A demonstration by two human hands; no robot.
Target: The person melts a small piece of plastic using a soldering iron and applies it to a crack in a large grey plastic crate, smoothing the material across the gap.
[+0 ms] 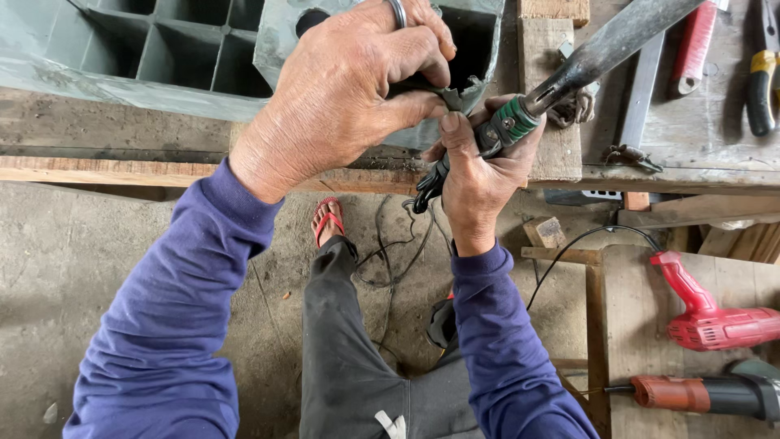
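My left hand (349,89), with a ring on one finger, is closed on the torn edge of a grey-green plastic box (284,36) that rests on the wooden bench (691,162). My right hand (479,167) grips a black tool with a green collar (510,123); its long dark metal shaft (617,36) slants up to the right over the bench. Both hands meet at the box's broken front edge, thumbs nearly touching. A black cord hangs below my right hand. What the left fingers pinch is hidden.
A grey-green compartmented tray (162,41) lies at the back left. Pliers with yellow-black handles (762,81) and a red-handled tool (692,45) lie on the bench. A red power drill (715,317) and another red-black power tool (707,394) rest at right. My foot in a red sandal (327,219) stands on concrete floor.
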